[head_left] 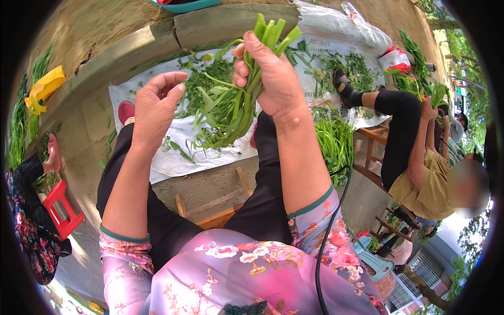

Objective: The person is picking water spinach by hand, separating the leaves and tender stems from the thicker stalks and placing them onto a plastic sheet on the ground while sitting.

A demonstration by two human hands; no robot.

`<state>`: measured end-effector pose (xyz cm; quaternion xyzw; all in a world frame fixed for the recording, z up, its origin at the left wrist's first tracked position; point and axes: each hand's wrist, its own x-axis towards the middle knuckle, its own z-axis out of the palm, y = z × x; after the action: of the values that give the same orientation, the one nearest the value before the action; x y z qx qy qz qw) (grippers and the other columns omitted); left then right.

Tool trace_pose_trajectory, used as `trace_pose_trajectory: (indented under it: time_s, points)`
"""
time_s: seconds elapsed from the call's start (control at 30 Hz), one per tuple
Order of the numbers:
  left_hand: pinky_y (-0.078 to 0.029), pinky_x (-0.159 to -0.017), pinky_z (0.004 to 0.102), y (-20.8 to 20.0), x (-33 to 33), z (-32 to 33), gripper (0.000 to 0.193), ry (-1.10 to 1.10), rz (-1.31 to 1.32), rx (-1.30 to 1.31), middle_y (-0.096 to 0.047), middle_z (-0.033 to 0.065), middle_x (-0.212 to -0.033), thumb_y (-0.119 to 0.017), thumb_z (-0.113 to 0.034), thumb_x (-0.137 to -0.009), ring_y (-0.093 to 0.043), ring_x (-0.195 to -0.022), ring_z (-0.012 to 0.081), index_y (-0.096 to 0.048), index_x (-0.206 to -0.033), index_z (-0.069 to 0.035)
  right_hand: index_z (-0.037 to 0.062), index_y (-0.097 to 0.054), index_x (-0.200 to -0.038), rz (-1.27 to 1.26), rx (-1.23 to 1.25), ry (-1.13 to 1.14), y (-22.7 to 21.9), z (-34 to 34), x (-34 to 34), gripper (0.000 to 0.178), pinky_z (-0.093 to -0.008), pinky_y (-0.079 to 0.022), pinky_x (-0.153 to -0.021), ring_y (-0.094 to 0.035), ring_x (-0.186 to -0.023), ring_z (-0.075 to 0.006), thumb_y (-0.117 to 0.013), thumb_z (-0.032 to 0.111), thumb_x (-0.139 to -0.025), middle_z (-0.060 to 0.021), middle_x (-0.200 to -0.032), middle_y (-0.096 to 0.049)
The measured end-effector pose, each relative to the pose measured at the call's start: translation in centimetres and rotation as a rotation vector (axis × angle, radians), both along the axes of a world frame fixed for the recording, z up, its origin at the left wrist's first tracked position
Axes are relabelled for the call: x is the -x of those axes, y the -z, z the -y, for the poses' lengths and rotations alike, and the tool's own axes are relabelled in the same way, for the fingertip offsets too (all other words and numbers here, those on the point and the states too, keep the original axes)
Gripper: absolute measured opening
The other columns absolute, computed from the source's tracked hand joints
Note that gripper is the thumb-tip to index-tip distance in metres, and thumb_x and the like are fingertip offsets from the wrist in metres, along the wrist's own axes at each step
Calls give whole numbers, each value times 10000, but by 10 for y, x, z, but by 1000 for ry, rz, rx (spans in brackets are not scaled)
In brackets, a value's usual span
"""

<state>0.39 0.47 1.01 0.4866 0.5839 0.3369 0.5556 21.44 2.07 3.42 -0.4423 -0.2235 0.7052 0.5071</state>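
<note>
Right hand: we find it [274,80] wrapped round the bunch of greens, thumb pressed along the stems.
Bunch of greens: we list one [245,107], long-stemmed and leafy, held above the white sheet; cut ends point up past the hand, leafy ends hang toward us.
Left hand: we note it [156,105] released, fingers loosely curled, nothing grasped; it hangs just beside the leaves, left of the bunch.
White sheet: we record one [176,165], spread on the ground before our knees.
Loose leaves: we see them [212,71] scattered over the sheet, below and beyond the hands.
Pile of greens: we enter one [335,140], lying by our right forearm.
Wooden stool: we see part of one [211,211] between our legs.
Yellow bag: we place one [47,86] at far left, near more greens.
Red stool: we place one [62,209] below it.
Co-worker: we count one [428,181] seated at right, a hand on green stems.
</note>
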Motion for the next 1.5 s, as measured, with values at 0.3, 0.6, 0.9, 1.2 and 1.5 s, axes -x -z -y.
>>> trace_pose_trajectory:
  time_s: [0.3,0.6,0.9,1.2,1.5]
  points:
    - [-451,-792,233,-1,-3,1,252,58,-95,-161,-601,20,-1036,-604,-44,-858,-538,-871,74,-644,-1106,-44,6,-576,-921,-78,43,-43,4,0,-2,422,-274,-464,-567,-547,-582,-141,-627,423,-879,-41,-674,-560]
    - [-472,-777,241,-6,-10,4,177,72,-129,-258,-618,31,-1009,-629,-71,-858,-575,-855,92,-673,-1026,-34,-9,-585,-969,-97,37,-59,5,2,5,478,-275,-490,-622,-577,-650,-145,-580,464,-895,-46,-734,-586]
    - [-476,-773,269,-8,-14,4,139,61,-115,-357,-634,66,-969,-623,-33,-835,-594,-833,155,-678,-962,-37,-11,-574,-991,-111,61,-113,7,4,12,495,-275,-480,-622,-564,-649,-148,-559,476,-903,-53,-726,-580]
    - [-460,-760,247,-5,-7,-1,178,92,-175,-318,-643,36,-1024,-572,-30,-883,-570,-838,102,-686,-1017,-59,-1,-563,-982,-132,68,-146,5,5,11,477,-276,-466,-584,-541,-622,-157,-575,468,-897,-56,-706,-562]
    - [-463,-740,259,-4,-6,2,149,245,-185,-400,-635,53,-917,-589,-35,-876,-591,-835,141,-677,-997,-35,-1,-550,-974,-127,73,-132,6,4,8,466,-273,-467,-579,-534,-602,-151,-568,460,-904,-60,-702,-557]
